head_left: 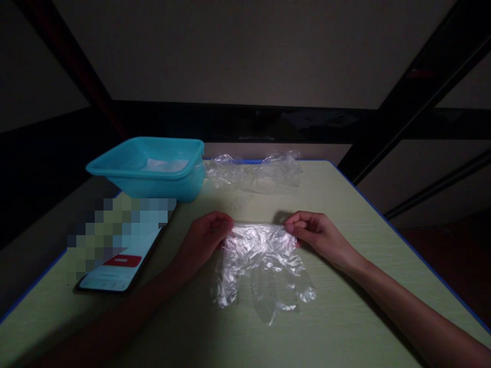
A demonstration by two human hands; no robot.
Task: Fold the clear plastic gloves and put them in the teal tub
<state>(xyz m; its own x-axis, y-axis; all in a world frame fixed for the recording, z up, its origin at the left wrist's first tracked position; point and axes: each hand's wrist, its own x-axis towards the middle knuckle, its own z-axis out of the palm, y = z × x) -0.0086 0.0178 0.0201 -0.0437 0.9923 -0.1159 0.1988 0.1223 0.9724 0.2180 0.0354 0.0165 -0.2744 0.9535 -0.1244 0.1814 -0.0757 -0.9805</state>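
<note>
A clear plastic disposable glove point(261, 250) is stretched between my two hands just above the table, its fingers pointing toward me. At the left corner of its straight top edge, my left hand point(210, 234) pinches the film between thumb and fingers. The right corner is pinched the same way by my right hand point(315, 232). Beyond my hands, more crumpled clear plastic point(257, 174) lies near the table's far edge; how many pieces it is I cannot tell.
A turquoise plastic basin point(153, 176) with something white inside stands at the far left. In front of it lies a phone point(115, 276) with its screen lit, partly blurred out. The pale table point(345, 214) has a blue edge, and dark bars rise behind it.
</note>
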